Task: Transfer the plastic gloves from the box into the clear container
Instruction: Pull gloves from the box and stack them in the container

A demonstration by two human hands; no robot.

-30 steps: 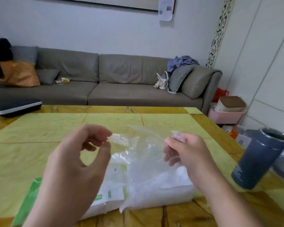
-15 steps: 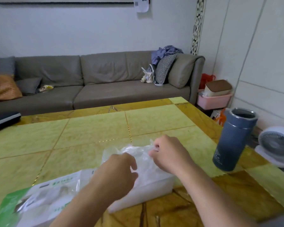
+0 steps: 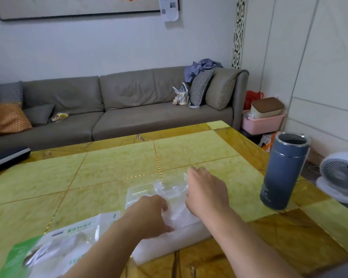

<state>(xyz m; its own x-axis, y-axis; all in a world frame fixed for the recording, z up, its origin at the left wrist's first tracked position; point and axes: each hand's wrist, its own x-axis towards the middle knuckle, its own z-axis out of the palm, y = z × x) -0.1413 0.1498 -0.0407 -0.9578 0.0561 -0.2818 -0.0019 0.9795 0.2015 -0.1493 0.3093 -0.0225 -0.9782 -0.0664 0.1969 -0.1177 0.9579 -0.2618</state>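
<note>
My left hand [image 3: 149, 215] rests on the plastic gloves [image 3: 176, 212], its fingers curled down into the crumpled film, gripping it as far as I can see, though the fingertips are hidden. My right hand [image 3: 206, 189] sits just beside it at the right edge of the clear container [image 3: 147, 190], fingers bent over the rim; whether its grip holds anything I cannot tell. The gloves lie heaped in the container, which stands on the yellow bench [image 3: 113, 173]. The green-and-white glove box [image 3: 54, 251], a soft flat package, lies near my left forearm. A dark blue flask [image 3: 283, 171] stands upright, well apart on the right.
</note>
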